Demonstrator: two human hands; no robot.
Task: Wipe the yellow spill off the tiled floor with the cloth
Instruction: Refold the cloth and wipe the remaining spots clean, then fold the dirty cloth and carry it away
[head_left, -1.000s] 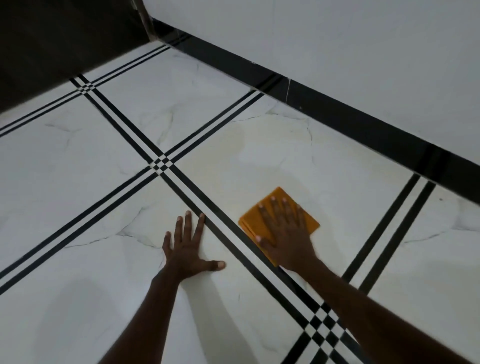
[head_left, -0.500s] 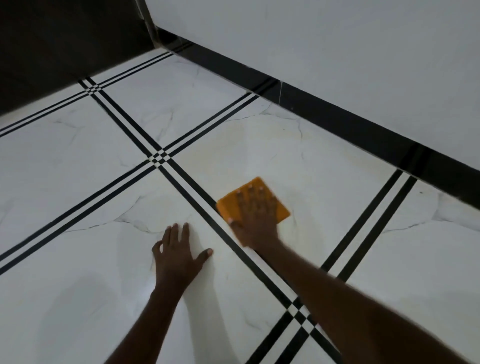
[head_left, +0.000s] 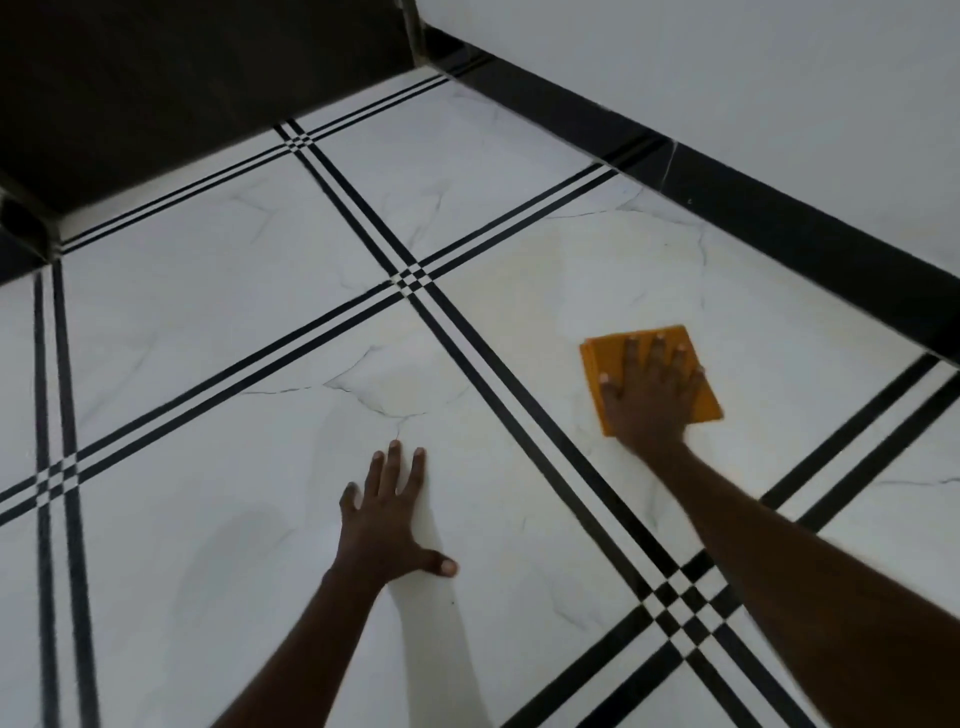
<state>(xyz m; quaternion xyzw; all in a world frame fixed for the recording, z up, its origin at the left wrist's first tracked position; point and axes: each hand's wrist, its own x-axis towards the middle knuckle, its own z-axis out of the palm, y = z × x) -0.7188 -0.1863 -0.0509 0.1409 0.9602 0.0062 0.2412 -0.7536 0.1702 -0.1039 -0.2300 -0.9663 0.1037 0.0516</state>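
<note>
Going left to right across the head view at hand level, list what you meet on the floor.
Left hand flat on the tiled floor → the double black stripe running between the hands → right hand pressed flat on the orange cloth.

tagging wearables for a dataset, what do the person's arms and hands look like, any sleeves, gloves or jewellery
Both forearms are bare as far as the frame shows: no sleeves in view. The left hand and right hand wear no gloves, and no rings, watch or bracelets can be seen. Fingernails look short and unpainted, though the picture is slightly blurred.
</note>
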